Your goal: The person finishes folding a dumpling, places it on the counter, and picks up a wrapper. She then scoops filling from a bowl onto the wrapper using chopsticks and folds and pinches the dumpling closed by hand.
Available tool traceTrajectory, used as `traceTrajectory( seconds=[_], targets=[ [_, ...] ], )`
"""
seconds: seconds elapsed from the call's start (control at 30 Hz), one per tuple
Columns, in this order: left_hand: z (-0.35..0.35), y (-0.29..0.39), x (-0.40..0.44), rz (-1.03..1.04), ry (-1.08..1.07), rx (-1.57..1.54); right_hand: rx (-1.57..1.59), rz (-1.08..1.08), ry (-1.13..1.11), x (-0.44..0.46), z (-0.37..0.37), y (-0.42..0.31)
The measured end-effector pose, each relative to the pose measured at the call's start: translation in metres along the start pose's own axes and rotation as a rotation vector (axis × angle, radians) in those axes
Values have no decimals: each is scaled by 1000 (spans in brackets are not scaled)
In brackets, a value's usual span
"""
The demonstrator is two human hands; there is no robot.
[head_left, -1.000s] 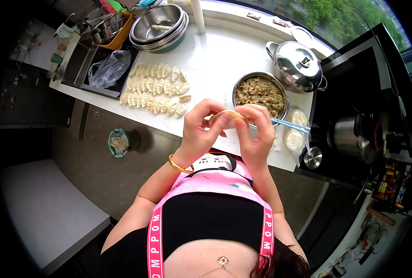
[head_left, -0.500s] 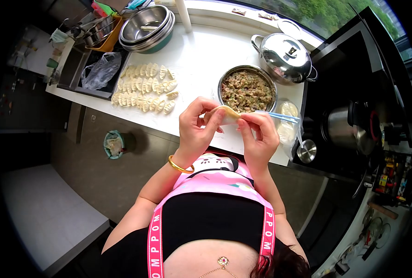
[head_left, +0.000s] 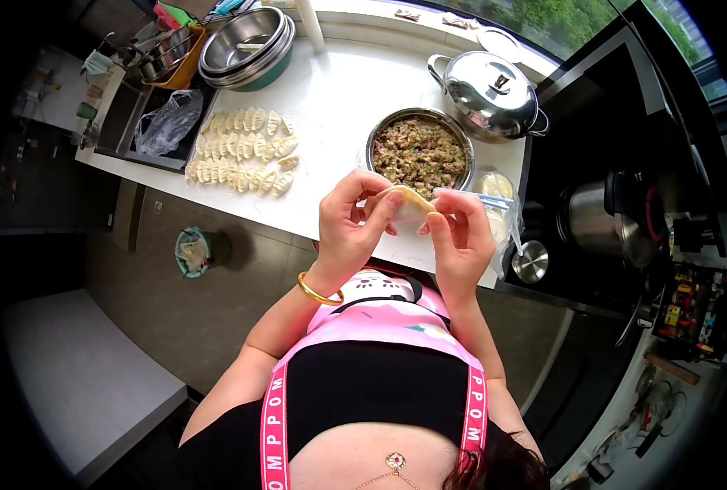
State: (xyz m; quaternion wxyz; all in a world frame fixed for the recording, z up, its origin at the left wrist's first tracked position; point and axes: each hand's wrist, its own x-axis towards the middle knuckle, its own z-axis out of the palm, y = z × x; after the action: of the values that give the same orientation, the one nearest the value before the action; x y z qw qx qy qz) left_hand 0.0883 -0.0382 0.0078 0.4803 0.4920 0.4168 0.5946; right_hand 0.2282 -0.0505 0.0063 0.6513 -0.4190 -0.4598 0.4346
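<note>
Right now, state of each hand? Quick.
Left hand: closed, pinching one end of the folded dumpling between thumb and fingers.
Right hand: closed, thumb and fingertips on the dumpling's other end.

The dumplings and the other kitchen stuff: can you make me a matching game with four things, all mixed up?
Things:
1. bracelet
2. finished dumplings
3. pot beside the filling bowl
4. dough wrapper

Clues:
A. pinched between the left hand and the right hand
B. silver and covered
C. gold, around a wrist
D. lying in rows

Right pairs: 1-C, 2-D, 3-B, 4-A
</note>
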Motion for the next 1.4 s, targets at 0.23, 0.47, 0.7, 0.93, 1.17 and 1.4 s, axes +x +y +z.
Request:
traceTrajectory(
  seconds=[0.23, 0.47, 0.7, 0.93, 1.17, 1.4],
  targets=[
    [8, -1, -3, -39, -9, -16, -272, -125, -128, 9, -16, 4],
    [15, -3, -6, -22, 5, 22, -535, -399, -80, 10, -15, 7],
    [16, -4, -5, -18, 6, 51, -284, -68, -116, 11, -25, 0],
    [21, 0, -7, -26, -36, 119, -336, -193, -160, 15, -27, 5],
    [20, 3, -5, -45, -66, 65, -332, -203, -113, 15, -26, 5],
    [11, 3, -3, -19, -96, 91, -157, -29, -210, 17, -21, 7]
  ],
)
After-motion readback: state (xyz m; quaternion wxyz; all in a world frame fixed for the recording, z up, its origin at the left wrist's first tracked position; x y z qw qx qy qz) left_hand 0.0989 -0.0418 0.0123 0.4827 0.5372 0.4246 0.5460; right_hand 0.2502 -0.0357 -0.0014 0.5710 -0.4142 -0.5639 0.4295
